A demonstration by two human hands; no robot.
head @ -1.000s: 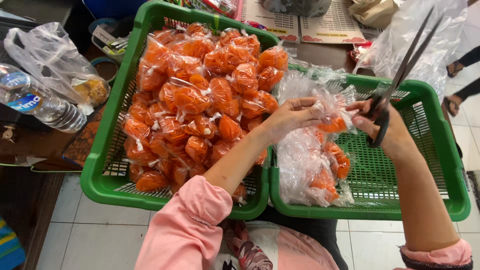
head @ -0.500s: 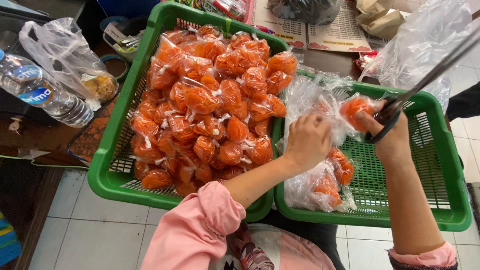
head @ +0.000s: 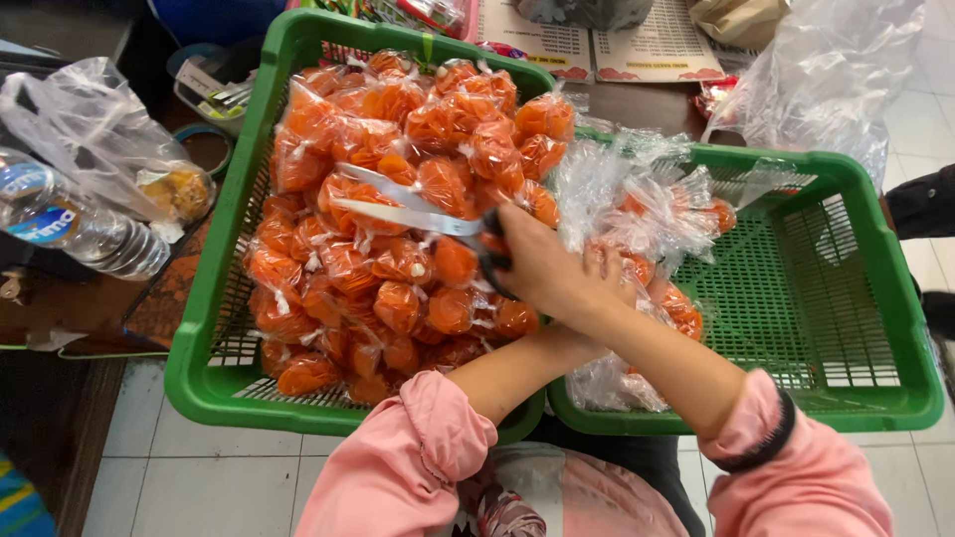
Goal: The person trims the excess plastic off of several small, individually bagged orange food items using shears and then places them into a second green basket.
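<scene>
While gripping the dark handles of steel scissors [head: 423,211], right hand [head: 552,273] reaching leftward across the gap between two baskets, fingers curled tight through the loops, blades parted and pointing left over the heaped packets. Left hand mostly hiding beneath the right wrist, only fingertips [head: 607,267] showing, pressing into a crinkled clear plastic bundle [head: 637,214]; impossible to tell whether clenching or merely resting. Lying under the blades, small round orange packets [head: 398,259], each knotted in glossy film, filling the left green basket [head: 214,328], a rigid plastic lattice with rounded rim. Sitting in the right green basket [head: 846,298], the bundle of the same orange pieces, mesh floor bare to its right. Further left, lying on dark wood, a ribbed clear water bottle [head: 70,224] and a limp plastic bag [head: 95,129]. Far side, printed paper sheets [head: 597,40]. Nearest, soft pink sleeves [head: 398,467].
</scene>
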